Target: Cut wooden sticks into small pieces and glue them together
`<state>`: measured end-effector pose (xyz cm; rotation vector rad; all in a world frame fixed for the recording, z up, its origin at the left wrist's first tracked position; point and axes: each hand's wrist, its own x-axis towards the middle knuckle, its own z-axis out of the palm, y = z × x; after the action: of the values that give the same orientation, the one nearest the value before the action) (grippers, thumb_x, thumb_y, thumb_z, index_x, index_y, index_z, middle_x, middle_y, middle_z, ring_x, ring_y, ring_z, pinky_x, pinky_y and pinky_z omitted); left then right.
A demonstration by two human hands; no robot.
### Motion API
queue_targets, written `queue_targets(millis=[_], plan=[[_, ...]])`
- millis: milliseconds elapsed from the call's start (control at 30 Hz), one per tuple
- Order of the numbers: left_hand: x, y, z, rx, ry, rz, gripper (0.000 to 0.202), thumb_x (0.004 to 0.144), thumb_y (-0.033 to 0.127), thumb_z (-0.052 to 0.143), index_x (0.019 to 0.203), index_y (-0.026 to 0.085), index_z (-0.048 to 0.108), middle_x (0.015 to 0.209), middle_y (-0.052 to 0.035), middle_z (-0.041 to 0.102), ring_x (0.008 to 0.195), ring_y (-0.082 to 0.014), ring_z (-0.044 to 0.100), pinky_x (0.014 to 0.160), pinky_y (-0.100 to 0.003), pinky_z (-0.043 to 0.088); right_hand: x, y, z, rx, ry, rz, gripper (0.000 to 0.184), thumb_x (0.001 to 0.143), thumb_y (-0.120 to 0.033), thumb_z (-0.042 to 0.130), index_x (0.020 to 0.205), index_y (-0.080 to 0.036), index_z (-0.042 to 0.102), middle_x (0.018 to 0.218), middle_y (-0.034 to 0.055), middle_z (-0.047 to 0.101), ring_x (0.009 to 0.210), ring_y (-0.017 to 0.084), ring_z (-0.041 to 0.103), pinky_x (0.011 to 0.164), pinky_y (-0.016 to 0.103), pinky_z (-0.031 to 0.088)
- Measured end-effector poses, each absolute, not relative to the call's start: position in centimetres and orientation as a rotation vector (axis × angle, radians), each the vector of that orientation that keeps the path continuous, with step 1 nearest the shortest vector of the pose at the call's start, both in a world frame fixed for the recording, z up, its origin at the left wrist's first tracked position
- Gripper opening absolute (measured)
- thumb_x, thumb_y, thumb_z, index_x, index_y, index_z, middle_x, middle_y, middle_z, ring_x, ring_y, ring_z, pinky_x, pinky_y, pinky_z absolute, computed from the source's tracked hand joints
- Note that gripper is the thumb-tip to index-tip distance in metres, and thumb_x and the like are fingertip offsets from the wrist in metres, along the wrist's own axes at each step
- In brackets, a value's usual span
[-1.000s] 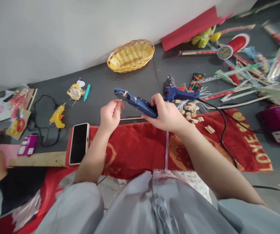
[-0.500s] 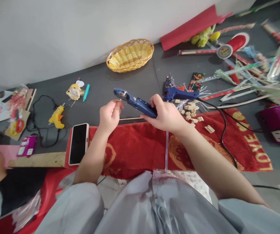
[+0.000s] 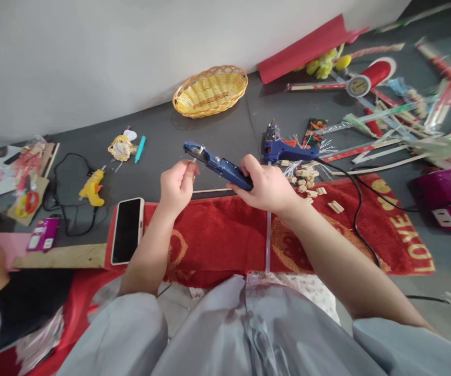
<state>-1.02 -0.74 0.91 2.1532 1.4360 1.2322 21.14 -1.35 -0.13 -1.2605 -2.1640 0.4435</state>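
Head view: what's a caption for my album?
Right hand grips a long blue handheld tool; left hand pinched near its tip.

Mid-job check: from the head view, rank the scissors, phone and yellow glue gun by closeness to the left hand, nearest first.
From the left hand:
1. Phone: to its left and nearer the wearer.
2. Yellow glue gun: farther left, beyond the phone.
3. Scissors: farthest left, past the glue gun.

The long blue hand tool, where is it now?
In the head view, the blue hand tool is near the centre, in the grip of the right hand, its far end near the left hand.
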Motion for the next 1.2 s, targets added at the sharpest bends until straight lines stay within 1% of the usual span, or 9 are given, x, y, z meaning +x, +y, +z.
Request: queue_targets(millis=[167, 333, 500, 767, 1000, 1133, 1200], plan=[[-1.11, -0.69, 0.65, 1.850, 1.337, 1.211, 0.041, 0.092, 0.051, 0.046, 0.071, 0.017, 0.057, 0.048, 0.0061, 0.039, 0.041, -0.0039, 0.036, 0.042, -0.018, 0.029, 21.45, -0.96, -0.34, -1.177, -2.159, 0.520, 0.035, 0.079, -0.046, 0.057, 0.085, -0.024, 0.031, 0.073, 0.0005, 0.054, 0.054, 0.014, 0.048, 0.053, 0.026, 0.033], [-0.97, -0.83, 0.92, 1.527, 1.156, 1.081, 0.043, 0.086, 0.058, 0.053, 0.071, 0.018, 0.056, 0.044, 0.0086, 0.030, 0.035, -0.0029, 0.023, 0.034, -0.017, 0.019, 21.76, -0.71, -0.37, -1.119, -2.140, 0.553, 0.041, 0.077, -0.048, 0.060, 0.086, -0.025, 0.028, 0.072, -0.0008, 0.052, 0.053, 0.013, 0.045, 0.052, 0.026, 0.034], [-0.98, -0.86, 1.14, 1.517, 1.161, 1.083, 0.041, 0.086, 0.055, 0.054, 0.071, 0.017, 0.057, 0.045, 0.0072, 0.034, 0.037, -0.0023, 0.026, 0.035, -0.016, 0.019, 21.70, -0.82, -0.37, -1.133, -2.138, 0.525, 0.038, 0.078, -0.046, 0.059, 0.085, -0.025, 0.028, 0.071, -0.0008, 0.052, 0.053, 0.013, 0.045, 0.052, 0.025, 0.033], [-1.10, -0.64, 1.00, 1.404, 1.109, 1.034, 0.043, 0.082, 0.059, 0.058, 0.070, 0.017, 0.057, 0.044, 0.0091, 0.026, 0.035, -0.0017, 0.020, 0.033, -0.015, 0.015, 21.73, -0.95, -0.25, -1.176, -2.162, 0.491, 0.034, 0.079, -0.044, 0.058, 0.084, -0.024, 0.030, 0.069, -0.0006, 0.053, 0.052, 0.013, 0.046, 0.051, 0.025, 0.033], [-1.19, -0.59, 0.83, 1.374, 1.065, 1.036, 0.040, 0.083, 0.055, 0.059, 0.070, 0.018, 0.058, 0.044, 0.0092, 0.026, 0.035, -0.0014, 0.019, 0.033, -0.014, 0.016, 21.78, -1.11, -0.08, -1.197, -2.211, 0.442, 0.029, 0.081, -0.042, 0.055, 0.086, -0.023, 0.033, 0.070, 0.0012, 0.056, 0.053, 0.014, 0.050, 0.051, 0.025, 0.032], [-1.20, -0.67, 0.85, 1.374, 1.071, 1.058, 0.040, 0.083, 0.055, 0.060, 0.070, 0.018, 0.058, 0.044, 0.0091, 0.026, 0.035, -0.0013, 0.019, 0.033, -0.014, 0.015, 21.75, -1.14, -0.04, -1.194, -2.222, 0.425, 0.029, 0.082, -0.042, 0.054, 0.086, -0.023, 0.033, 0.069, 0.0001, 0.054, 0.051, 0.014, 0.047, 0.050, 0.025, 0.030], [-1.21, -0.73, 0.91, 1.365, 1.071, 1.060, 0.040, 0.082, 0.056, 0.061, 0.070, 0.018, 0.058, 0.044, 0.0092, 0.026, 0.035, -0.0011, 0.019, 0.033, -0.013, 0.016, 21.79, -1.04, -0.12, -1.148, -2.213, 0.465, 0.032, 0.083, -0.043, 0.055, 0.085, -0.024, 0.030, 0.069, -0.0011, 0.052, 0.051, 0.013, 0.045, 0.050, 0.025, 0.032]])
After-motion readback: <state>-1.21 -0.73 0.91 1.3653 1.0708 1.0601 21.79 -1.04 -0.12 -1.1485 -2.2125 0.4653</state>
